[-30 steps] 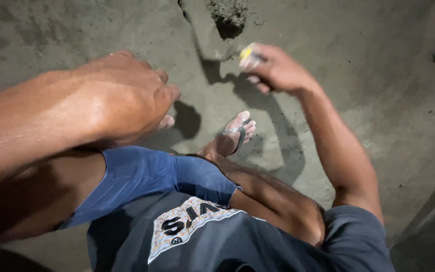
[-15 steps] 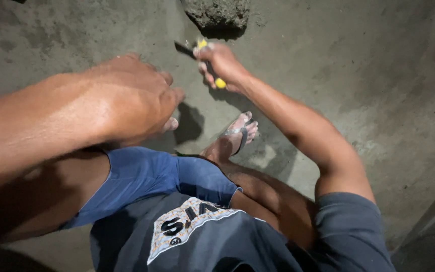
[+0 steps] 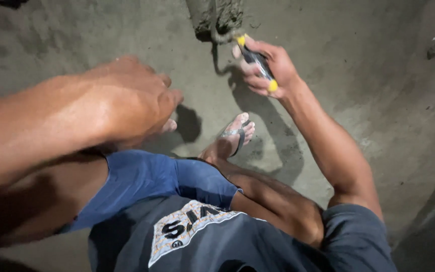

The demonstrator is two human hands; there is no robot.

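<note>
Right hand (image 3: 267, 68) wrapped around tool handle (image 3: 258, 63), just below mortar lump (image 3: 216, 17) at floor's (image 3: 358, 60) far edge. Left hand (image 3: 132, 100) hangs over left knee. Sandalled foot (image 3: 231, 138) between both hands, on floor.

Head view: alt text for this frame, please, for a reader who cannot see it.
The right hand grips a black, yellow-tipped tool handle, its far end at a grey mortar lump on the concrete floor. The left hand hangs empty above a sandalled foot.
</note>
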